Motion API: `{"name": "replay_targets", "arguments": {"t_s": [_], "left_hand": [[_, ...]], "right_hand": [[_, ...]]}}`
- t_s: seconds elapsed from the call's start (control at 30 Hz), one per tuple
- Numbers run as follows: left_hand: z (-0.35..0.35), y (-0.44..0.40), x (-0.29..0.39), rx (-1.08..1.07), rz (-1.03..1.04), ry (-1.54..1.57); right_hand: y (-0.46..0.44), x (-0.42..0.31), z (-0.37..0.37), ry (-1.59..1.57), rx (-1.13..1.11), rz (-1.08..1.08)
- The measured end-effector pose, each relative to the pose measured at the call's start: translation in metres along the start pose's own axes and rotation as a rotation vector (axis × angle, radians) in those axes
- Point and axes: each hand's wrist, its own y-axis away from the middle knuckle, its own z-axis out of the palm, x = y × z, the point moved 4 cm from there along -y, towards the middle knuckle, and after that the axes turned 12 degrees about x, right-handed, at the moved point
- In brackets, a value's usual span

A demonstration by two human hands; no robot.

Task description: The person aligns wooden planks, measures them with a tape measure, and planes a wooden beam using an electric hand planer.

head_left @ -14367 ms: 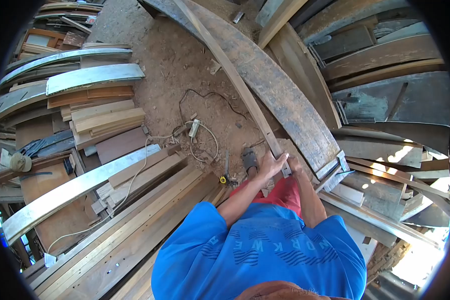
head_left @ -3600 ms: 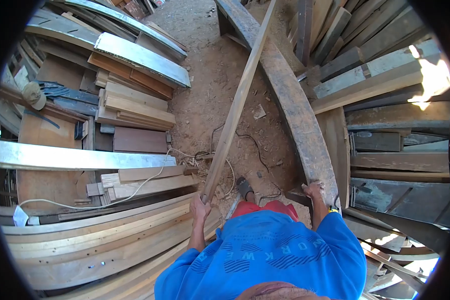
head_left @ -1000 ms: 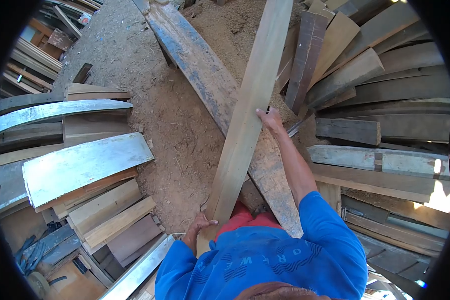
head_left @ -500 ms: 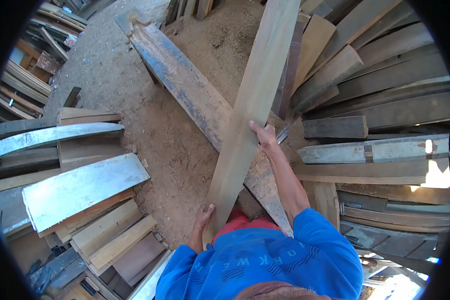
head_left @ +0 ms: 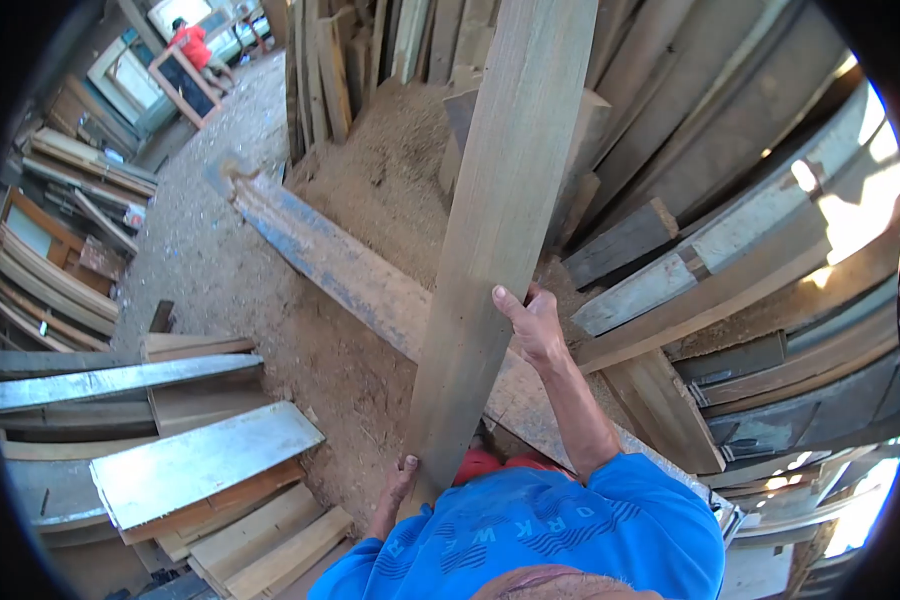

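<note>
A long, wide wooden plank (head_left: 495,200) slants away from my body, its far end running out of the top of the view. My right hand (head_left: 535,322) grips its right edge about midway, thumb on the upper face, the other fingers hidden underneath. Near my waist, my left hand (head_left: 398,485) holds the left edge close to the near end, thumb on top and the rest partly hidden. Beneath the plank, a worn bench board (head_left: 340,285) with bluish paint patches crosses at an angle. I cannot tell whether the two touch.
Several boards lean at the right (head_left: 660,150), with a pale beam (head_left: 650,290) among them. At left lies a white-faced panel (head_left: 205,460) on stacked boards. Sawdust (head_left: 390,160) heaps beyond the bench. A person in red (head_left: 192,45) is far off beside a wooden frame (head_left: 183,88).
My view has tilted up, bringing the far person and upright boards into sight. The plank stands more upright in view and seems raised; both hands keep their hold on it.
</note>
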Motion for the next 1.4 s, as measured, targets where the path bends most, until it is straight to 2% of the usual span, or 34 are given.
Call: {"name": "replay_targets", "arguments": {"t_s": [0.07, 0.17, 0.3, 0.47, 0.57, 0.67, 0.87, 1.03, 1.13, 1.27, 1.3, 1.4], "left_hand": [[0.008, -0.002, -0.004, -0.110, 0.042, -0.078], [0.027, 0.009, 0.030, -0.184, 0.271, -0.075], [0.048, 0.023, 0.054, -0.189, 0.405, -0.113], [0.070, 0.038, 0.072, -0.243, 0.540, -0.093], [0.085, 0.055, 0.089, -0.294, 0.579, 0.039], [0.090, 0.057, 0.094, -0.322, 0.609, -0.005], [0.100, 0.054, 0.118, -0.368, 0.719, -0.196], [0.116, 0.036, 0.127, -0.427, 0.799, -0.532], [0.119, 0.008, 0.134, -0.514, 0.793, -0.747], [0.110, -0.055, 0.134, -0.570, 0.791, -1.017], [0.104, -0.045, 0.157, -0.551, 0.843, -1.040], [0.098, -0.061, 0.188, -0.623, 0.807, -1.243]], "right_hand": [[0.019, -0.012, -0.027, -0.078, 0.002, -0.073], [0.061, -0.034, -0.068, -0.086, 0.009, -0.133], [0.115, -0.055, -0.119, -0.039, 0.051, -0.214], [0.174, -0.070, -0.176, -0.105, 0.132, -0.290], [0.205, -0.062, -0.213, -0.177, 0.197, -0.292], [0.237, -0.061, -0.237, -0.269, 0.267, -0.336], [0.276, -0.014, -0.299, -0.474, 0.487, -0.345], [0.304, 0.003, -0.341, -0.686, 0.746, -0.416], [0.314, 0.026, -0.334, -0.726, 0.906, -0.415], [0.312, 0.077, -0.321, -0.895, 1.001, -0.388], [0.310, 0.090, -0.319, -0.933, 1.024, -0.374], [0.305, 0.124, -0.307, -1.038, 1.063, -0.351]]}}
